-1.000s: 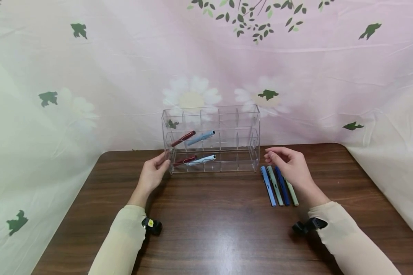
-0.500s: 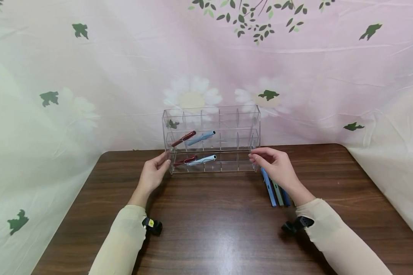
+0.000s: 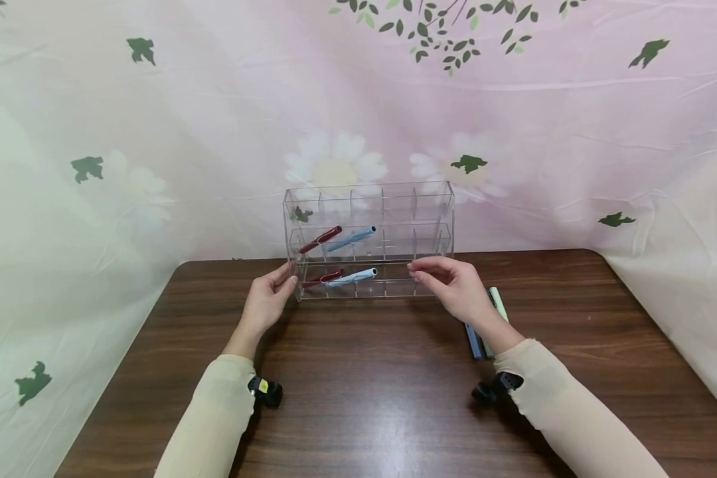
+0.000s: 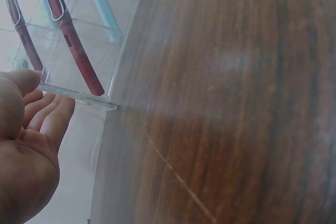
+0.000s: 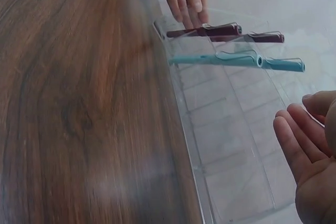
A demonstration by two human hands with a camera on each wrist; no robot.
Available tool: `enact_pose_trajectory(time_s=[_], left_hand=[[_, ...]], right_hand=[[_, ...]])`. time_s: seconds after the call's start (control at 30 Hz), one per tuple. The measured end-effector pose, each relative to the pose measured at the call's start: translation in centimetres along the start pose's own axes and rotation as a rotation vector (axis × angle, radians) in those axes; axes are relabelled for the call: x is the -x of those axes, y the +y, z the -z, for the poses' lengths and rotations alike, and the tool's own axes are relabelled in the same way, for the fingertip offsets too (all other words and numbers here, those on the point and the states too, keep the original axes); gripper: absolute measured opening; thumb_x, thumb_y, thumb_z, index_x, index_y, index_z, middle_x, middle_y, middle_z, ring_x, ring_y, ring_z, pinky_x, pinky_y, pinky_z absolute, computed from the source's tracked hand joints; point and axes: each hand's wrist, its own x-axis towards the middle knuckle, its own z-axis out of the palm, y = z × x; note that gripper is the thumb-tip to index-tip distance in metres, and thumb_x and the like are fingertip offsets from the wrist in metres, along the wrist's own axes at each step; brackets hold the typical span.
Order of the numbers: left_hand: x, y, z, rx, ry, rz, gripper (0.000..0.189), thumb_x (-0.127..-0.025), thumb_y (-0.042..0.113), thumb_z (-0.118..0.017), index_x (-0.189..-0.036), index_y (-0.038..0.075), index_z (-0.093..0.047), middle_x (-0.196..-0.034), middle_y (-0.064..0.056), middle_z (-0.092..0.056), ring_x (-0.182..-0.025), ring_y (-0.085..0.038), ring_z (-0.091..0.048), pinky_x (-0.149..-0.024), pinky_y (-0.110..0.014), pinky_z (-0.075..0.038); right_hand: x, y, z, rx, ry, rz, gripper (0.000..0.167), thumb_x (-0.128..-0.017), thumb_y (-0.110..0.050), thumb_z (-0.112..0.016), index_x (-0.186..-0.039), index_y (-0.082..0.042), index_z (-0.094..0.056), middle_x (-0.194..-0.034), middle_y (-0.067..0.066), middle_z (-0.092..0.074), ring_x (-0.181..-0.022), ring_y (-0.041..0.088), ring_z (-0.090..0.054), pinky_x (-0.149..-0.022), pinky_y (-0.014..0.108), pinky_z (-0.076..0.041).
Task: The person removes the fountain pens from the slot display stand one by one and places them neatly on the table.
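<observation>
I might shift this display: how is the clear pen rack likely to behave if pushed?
The clear rack looks stiff, judging by its straight, flat panels, so it would probably move without flexing. Its thin walls suggest it is light for its size. The pens lean at a slant in its roomy compartments, so they may shift or rattle.

I'm seeing the person wearing long, pale cream sleeves on both arms. The left sleeve (image 3: 206, 418) is running smooth along the forearm and ending at the wrist; the right sleeve (image 3: 573, 411) is showing a wavy, puckered edge near its cuff. At the left wrist a small black camera unit (image 3: 271, 397) is sitting, carrying a bright yellow patch. At the right wrist a matching black unit (image 3: 506, 382) is showing a flat piece joined to a rounded one.
</observation>
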Motion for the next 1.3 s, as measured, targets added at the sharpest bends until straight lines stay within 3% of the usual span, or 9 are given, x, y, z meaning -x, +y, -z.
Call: enact_pose_trajectory(time_s=[0.17,0.43,0.73,1.3], left_hand=[[-0.1,-0.1,-0.1,-0.018,-0.002,-0.003,0.047,-0.111,0.008,-0.06,-0.154,-0.006,-0.052,-0.155,-0.025,-0.057,-0.141,-0.039,-0.061,-0.114,-0.032,-0.054],[-0.1,0.0,0.0,-0.036,0.007,-0.002,0.046,-0.111,0.008,-0.06,-0.154,-0.007,-0.052,-0.154,-0.025,-0.058,-0.14,-0.039,-0.062,-0.113,-0.031,-0.055],[-0.1,-0.2,0.0,-0.053,0.017,-0.004,0.047,-0.111,0.008,-0.06,-0.154,-0.007,-0.053,-0.152,-0.026,-0.059,-0.136,-0.038,-0.064,-0.107,-0.021,-0.057],[0.0,-0.1,-0.1,-0.058,0.013,0.011,0.048,-0.111,0.009,-0.061,-0.155,-0.007,-0.051,-0.152,-0.026,-0.059,-0.137,-0.039,-0.064,-0.111,-0.03,-0.056]], right_hand=[[-0.2,-0.1,-0.8,0.046,-0.018,0.002,0.023,-0.103,-0.01,-0.075,-0.125,-0.007,-0.079,-0.123,0.013,-0.081,-0.104,0.012,-0.079,-0.083,0.013,-0.062],[-1.1,-0.3,-2.7,0.035,-0.026,0.056,0.025,-0.102,-0.005,-0.075,-0.126,-0.003,-0.078,-0.125,0.015,-0.08,-0.11,0.027,-0.079,-0.088,0.013,-0.063],[-1.7,-0.7,-4.2,0.011,-0.078,-0.002,0.031,-0.104,-0.008,-0.073,-0.134,-0.004,-0.075,-0.132,0.014,-0.078,-0.117,0.031,-0.077,-0.094,0.023,-0.066],[-2.1,-0.8,-6.2,-0.004,-0.068,-0.043,0.034,-0.104,-0.008,-0.073,-0.137,-0.007,-0.074,-0.136,0.014,-0.076,-0.115,0.031,-0.078,-0.093,0.031,-0.067]])
